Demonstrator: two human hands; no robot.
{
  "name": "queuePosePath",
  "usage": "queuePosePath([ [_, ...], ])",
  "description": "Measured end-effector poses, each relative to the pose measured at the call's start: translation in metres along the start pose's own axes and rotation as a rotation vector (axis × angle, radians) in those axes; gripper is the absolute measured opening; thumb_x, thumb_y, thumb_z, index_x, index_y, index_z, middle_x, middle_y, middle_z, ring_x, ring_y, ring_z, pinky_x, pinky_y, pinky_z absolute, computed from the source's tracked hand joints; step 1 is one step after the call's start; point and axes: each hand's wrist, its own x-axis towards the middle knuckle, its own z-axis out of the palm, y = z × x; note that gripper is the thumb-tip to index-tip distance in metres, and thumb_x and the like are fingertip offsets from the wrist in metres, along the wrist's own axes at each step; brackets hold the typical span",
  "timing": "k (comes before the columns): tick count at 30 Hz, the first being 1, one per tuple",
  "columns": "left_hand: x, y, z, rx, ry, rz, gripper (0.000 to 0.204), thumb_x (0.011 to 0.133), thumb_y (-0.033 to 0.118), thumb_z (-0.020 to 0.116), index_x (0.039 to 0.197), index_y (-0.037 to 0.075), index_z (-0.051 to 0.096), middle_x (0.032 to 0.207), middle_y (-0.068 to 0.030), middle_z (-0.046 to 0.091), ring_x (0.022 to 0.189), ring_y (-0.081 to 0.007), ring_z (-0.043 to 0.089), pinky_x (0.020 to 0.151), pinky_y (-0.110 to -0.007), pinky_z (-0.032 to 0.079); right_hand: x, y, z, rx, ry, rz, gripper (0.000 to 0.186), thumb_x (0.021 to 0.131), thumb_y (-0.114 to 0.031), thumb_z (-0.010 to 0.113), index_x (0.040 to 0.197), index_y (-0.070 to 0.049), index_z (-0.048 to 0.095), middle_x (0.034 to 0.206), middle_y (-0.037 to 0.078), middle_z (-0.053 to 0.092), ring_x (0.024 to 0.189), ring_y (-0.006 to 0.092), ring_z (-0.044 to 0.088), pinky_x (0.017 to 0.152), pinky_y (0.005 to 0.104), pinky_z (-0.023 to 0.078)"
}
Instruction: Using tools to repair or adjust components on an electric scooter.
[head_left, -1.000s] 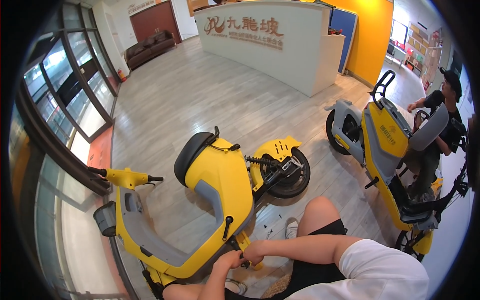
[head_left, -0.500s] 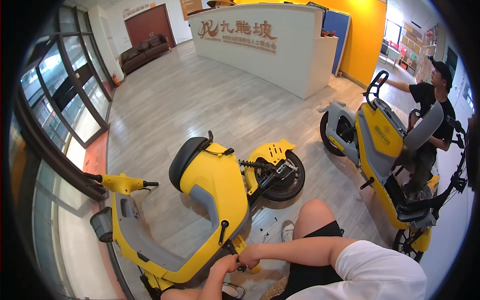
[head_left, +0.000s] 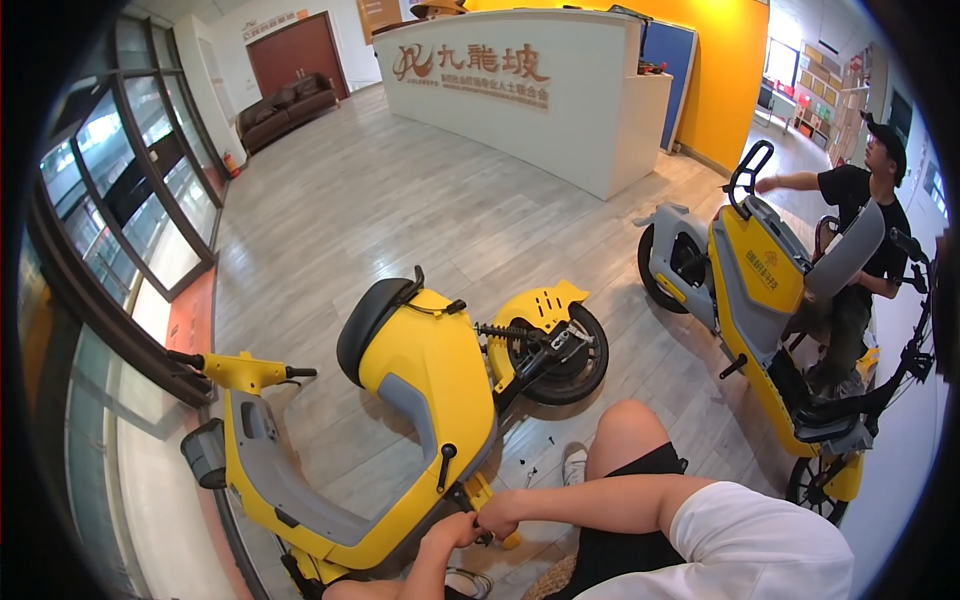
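Observation:
A yellow and grey electric scooter [head_left: 440, 350] leans over on the floor in front of me, its black seat [head_left: 370, 330] and rear wheel [head_left: 580, 355] pointing away. At its underside, beside a yellow bracket-like part [head_left: 479, 490], my two hands meet. My left hand [head_left: 455, 530] is closed, with its fingertips against a small dark piece. Touching it from the right, my right hand [head_left: 498, 514] is also closed. Whatever the fingers hold is mostly hidden and too small to name. A black pedal crank [head_left: 447, 465] sticks out just above the hands.
Small dark screws or bolts [head_left: 527, 470] lie on the floor near my shoe [head_left: 574, 463]. On the right stands a second yellow-grey scooter [head_left: 765, 270], with a person [head_left: 868, 200] in black behind it. Glass doors [head_left: 130, 170] line the left; a white reception counter [head_left: 500, 110] stands ahead.
The other person's hand has come down from the black rear handle of the second scooter. My hands stay at the same spot, and the view has shifted only slightly.

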Motion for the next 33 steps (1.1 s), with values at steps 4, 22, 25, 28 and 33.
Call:
queuePosePath([
  [4, -0.003, 0.002, -0.003, -0.001, -0.012, 0.015, 0.050, 0.089, 0.041, 0.055, 0.124, 0.005, 0.055, 0.118, -0.0231, 0.061, 0.112, -0.0370, 0.056, 0.094, -0.044, 0.045, 0.005, 0.002, 0.004, -0.018, 0.028, -0.025, 0.037, 0.079, -0.029, 0.069, 0.112, -0.013, 0.065, 0.098, 0.016, 0.067, 0.095, 0.0347, 0.063, 0.080, 0.0449, 0.049],
  [22, 0.001, -0.004, 0.003, -0.006, 0.013, 0.041, 0.050, 0.088, 0.042, 0.056, 0.122, 0.004, 0.056, 0.116, -0.0233, 0.061, 0.111, -0.0382, 0.057, 0.092, -0.045, 0.046, 0.007, 0.002, 0.004, -0.001, 0.022, -0.014, 0.038, 0.079, -0.031, 0.069, 0.111, -0.012, 0.066, 0.096, 0.016, 0.068, 0.092, 0.0340, 0.064, 0.078, 0.0446, 0.050],
  [25, 0.003, -0.005, 0.004, -0.004, 0.016, 0.039, 0.050, 0.089, 0.041, 0.056, 0.122, 0.004, 0.056, 0.115, -0.0231, 0.062, 0.111, -0.0382, 0.057, 0.092, -0.045, 0.046, 0.006, 0.002, 0.005, -0.014, 0.029, -0.020, 0.037, 0.079, -0.030, 0.068, 0.111, -0.012, 0.066, 0.096, 0.016, 0.068, 0.093, 0.0340, 0.064, 0.078, 0.0445, 0.050],
  [28, 0.003, -0.005, 0.004, 0.010, 0.014, 0.017, 0.049, 0.089, 0.041, 0.056, 0.121, 0.004, 0.056, 0.115, -0.0230, 0.062, 0.111, -0.0381, 0.057, 0.092, -0.045, 0.046, 0.004, 0.001, 0.002, -0.024, 0.034, -0.025, 0.037, 0.079, -0.029, 0.068, 0.112, -0.012, 0.065, 0.097, 0.016, 0.068, 0.094, 0.0340, 0.064, 0.079, 0.0443, 0.050],
  [33, 0.003, -0.004, 0.005, -0.003, 0.015, 0.034, 0.047, 0.088, 0.040, 0.056, 0.118, 0.004, 0.057, 0.114, -0.0233, 0.062, 0.109, -0.0379, 0.058, 0.091, -0.045, 0.047, 0.008, 0.003, 0.005, -0.036, -0.007, -0.005, 0.038, 0.080, -0.028, 0.067, 0.114, -0.012, 0.064, 0.099, 0.016, 0.067, 0.095, 0.0339, 0.064, 0.079, 0.0438, 0.050],
])
